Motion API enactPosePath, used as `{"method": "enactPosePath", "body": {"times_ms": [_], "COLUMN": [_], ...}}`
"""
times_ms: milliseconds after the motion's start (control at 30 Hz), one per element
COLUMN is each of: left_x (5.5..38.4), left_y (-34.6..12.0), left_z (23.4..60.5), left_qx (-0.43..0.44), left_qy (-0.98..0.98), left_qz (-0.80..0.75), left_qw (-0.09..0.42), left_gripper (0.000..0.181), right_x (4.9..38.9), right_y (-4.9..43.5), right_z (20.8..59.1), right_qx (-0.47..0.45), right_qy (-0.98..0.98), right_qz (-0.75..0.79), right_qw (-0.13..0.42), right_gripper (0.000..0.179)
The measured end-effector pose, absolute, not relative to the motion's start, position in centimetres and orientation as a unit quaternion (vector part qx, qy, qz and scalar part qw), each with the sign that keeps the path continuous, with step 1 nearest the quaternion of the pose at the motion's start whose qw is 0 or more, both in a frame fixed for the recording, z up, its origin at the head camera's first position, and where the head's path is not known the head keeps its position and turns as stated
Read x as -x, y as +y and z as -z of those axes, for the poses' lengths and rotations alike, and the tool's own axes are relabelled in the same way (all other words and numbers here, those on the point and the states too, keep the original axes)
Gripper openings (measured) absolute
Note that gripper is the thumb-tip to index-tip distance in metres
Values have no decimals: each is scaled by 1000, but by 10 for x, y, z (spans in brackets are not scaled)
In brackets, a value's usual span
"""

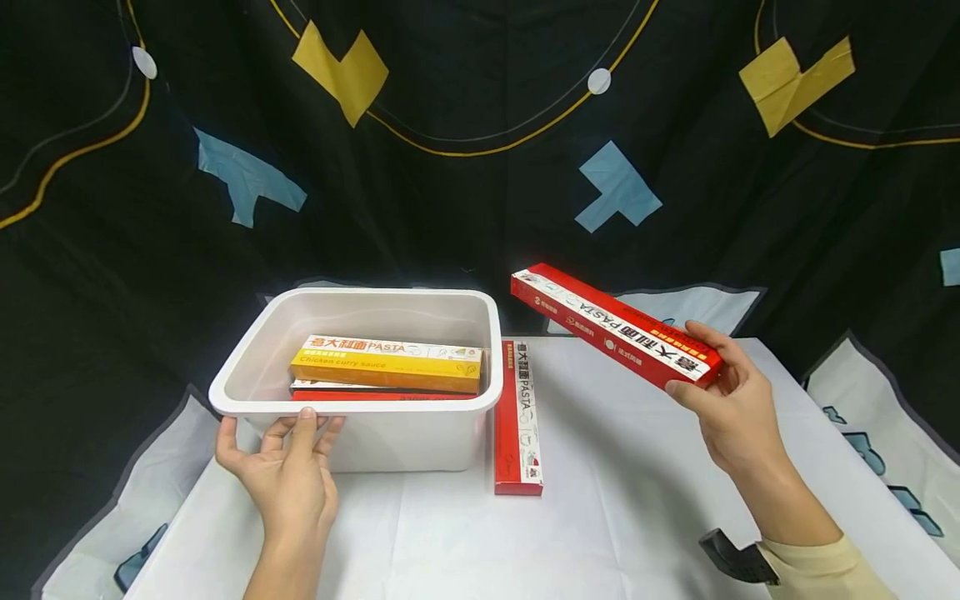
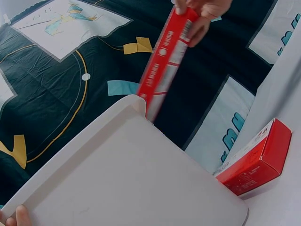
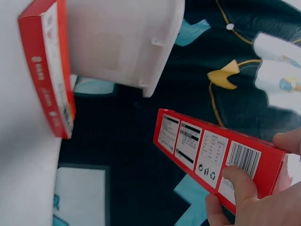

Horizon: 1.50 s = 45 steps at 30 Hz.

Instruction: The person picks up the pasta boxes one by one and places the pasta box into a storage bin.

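My left hand (image 1: 288, 479) holds the front rim of a white plastic bin (image 1: 408, 437), its fingertips right at the lip. Inside the bin, a yellow pasta box (image 1: 386, 367) marked "Chicken curry sauce" lies on top of other boxes, one of them a red box (image 1: 382, 397) mostly hidden by the front wall. Up in the air right of the bin, my right hand (image 1: 738, 408) grips a red pasta box (image 1: 611, 321) by its near end. That box tilts, its far end pointing up and left toward the bin. Its barcode side (image 3: 242, 157) shows in the right wrist view.
Another red pasta box (image 1: 517, 417) lies on the white table (image 1: 585, 517), close along the bin's right side. Behind the table hangs a dark cloth (image 1: 465, 208) with yellow and blue patches. A black strap (image 1: 738, 558) sits by the right sleeve.
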State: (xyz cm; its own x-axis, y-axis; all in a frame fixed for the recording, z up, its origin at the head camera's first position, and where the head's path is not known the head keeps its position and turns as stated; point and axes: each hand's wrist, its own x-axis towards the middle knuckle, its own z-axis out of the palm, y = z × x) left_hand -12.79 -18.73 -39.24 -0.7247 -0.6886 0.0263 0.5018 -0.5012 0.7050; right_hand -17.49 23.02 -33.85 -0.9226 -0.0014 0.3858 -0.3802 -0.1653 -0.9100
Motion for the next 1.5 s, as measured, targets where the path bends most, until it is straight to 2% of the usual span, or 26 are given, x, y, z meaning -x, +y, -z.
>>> {"method": "enactPosePath", "body": {"times_ms": [133, 367, 767, 967, 1133, 1333, 1500], "left_x": [128, 127, 127, 126, 127, 127, 128], "left_y": [-188, -189, -188, -187, -188, -189, -188], "left_z": [393, 394, 395, 394, 394, 392, 393], "left_qx": [-133, -138, -143, -138, -137, -138, -144], "left_qy": [-362, -368, -368, -370, -371, -375, -377], "left_qz": [855, 852, 851, 850, 850, 849, 848], "left_qw": [346, 345, 347, 348, 349, 345, 343], "left_gripper": [86, 87, 86, 86, 85, 85, 85], "right_x": [178, 189, 214, 228, 237, 244, 245], "right_y": [217, 184, 109, 77, 53, 32, 24], "right_z": [328, 323, 324, 325, 324, 324, 322], "right_qx": [-187, -250, -323, -337, -311, -294, -303], "right_qy": [-613, -588, -620, -661, -720, -747, -784], "right_qz": [-762, -769, -698, -649, -596, -559, -506], "right_qw": [97, 5, -154, -168, -174, -209, -192], "right_gripper": [63, 63, 64, 68, 72, 71, 72]}}
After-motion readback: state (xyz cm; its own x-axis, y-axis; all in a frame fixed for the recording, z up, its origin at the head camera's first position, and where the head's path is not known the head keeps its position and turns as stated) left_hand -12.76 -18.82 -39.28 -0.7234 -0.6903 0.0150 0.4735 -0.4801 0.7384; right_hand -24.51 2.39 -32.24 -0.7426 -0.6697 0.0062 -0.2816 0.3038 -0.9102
